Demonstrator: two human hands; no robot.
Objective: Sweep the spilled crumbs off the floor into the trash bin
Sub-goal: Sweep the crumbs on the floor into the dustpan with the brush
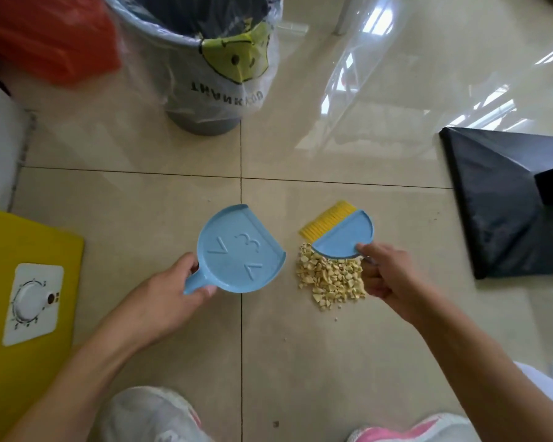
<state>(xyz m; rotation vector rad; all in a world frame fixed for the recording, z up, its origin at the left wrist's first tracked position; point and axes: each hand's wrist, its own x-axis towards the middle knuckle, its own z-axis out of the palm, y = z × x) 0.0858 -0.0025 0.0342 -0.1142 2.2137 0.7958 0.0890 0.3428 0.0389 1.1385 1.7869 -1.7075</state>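
Observation:
A pile of pale yellow crumbs lies on the beige tiled floor. My left hand grips the handle of a small blue dustpan, which is held just left of the pile with its open edge toward it. My right hand grips a blue hand brush with yellow bristles; the brush sits at the pile's far side. A grey trash bin lined with a clear printed bag stands farther back, left of centre.
A black angular object lies on the floor at right. A yellow box with a white dial timer sits at left. An orange bag is at top left. My two shoes show at the bottom edge.

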